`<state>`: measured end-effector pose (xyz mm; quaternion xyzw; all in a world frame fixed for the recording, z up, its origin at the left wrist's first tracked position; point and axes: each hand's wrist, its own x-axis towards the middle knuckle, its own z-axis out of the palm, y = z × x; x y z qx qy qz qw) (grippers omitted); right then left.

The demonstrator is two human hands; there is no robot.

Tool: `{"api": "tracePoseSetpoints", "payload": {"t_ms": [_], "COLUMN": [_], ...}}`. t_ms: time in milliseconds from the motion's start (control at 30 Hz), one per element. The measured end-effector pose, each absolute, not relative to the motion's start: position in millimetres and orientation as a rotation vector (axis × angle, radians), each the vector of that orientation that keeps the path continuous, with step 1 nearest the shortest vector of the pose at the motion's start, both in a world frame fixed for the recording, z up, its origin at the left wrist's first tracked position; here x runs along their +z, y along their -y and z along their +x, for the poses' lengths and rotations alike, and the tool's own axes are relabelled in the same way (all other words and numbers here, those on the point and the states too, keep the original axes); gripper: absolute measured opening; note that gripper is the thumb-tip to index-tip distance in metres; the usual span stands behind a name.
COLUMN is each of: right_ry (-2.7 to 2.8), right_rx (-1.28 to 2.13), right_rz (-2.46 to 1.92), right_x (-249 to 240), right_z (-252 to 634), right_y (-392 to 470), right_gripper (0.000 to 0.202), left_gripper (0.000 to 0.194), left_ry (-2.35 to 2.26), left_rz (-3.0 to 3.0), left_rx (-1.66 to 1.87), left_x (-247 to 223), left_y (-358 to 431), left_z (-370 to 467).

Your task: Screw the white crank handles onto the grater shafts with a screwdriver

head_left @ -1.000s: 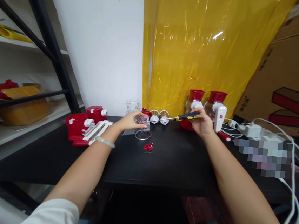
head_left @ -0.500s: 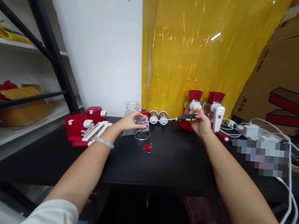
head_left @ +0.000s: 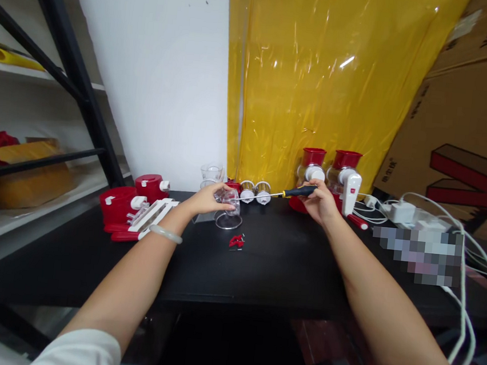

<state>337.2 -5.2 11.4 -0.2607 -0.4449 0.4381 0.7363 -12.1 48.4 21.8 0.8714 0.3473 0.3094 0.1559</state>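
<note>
Above the middle of the black desk (head_left: 270, 265), a transparent part (head_left: 233, 200) is held by the left hand (head_left: 210, 198), its fingers and thumb partly closed on the upper portion, apparently for steadying; the round rim is left uncovered below. By the right hand (head_left: 319, 202), curled closed around the handle, a screwdriver (head_left: 299, 192) is held nearly level, its shaft directed at the transparent part, presumably so that the tip is brought in from the side; whether a screw is engaged cannot be told. Nearer the viewer, small red pieces (head_left: 237, 240) are laid beside thin metallic items, probably within easy reach by design. Behind the hands, two metal drums with white ends (head_left: 255, 193) are stood side by side, and a transparent cup (head_left: 212, 172) is set near the wall. Red housings (head_left: 118, 208) and white frames (head_left: 154, 217) are grouped at the left, seemingly sorted by kind; two red-topped devices (head_left: 331, 158) are placed at the right, ahead of white cables (head_left: 462, 307). The rear is bounded by a white wall (head_left: 151, 70) and a yellow plastic sheet (head_left: 304, 85), flanked by shelving (head_left: 55, 78) and a large carton (head_left: 460, 123).
</note>
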Motion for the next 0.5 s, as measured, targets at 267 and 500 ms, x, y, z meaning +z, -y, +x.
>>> {"api": "tracePoseSetpoints", "payload": {"t_ms": [267, 500], "right_ry": [1.137, 1.016], "right_rx": [0.563, 0.906], "right_rz": [-1.090, -0.593], "right_x": [8.5, 14.0], "right_z": [341.5, 337.5], "right_y": [3.9, 8.9], "right_gripper": [0.031, 0.037], "left_gripper": [0.056, 0.057], "left_ry": [-1.010, -1.014], "left_rz": [2.492, 2.499], "left_rx": [0.881, 0.884], "left_x": [20.8, 19.7], "left_y": [-50.0, -50.1], "left_z": [-13.5, -13.6]}}
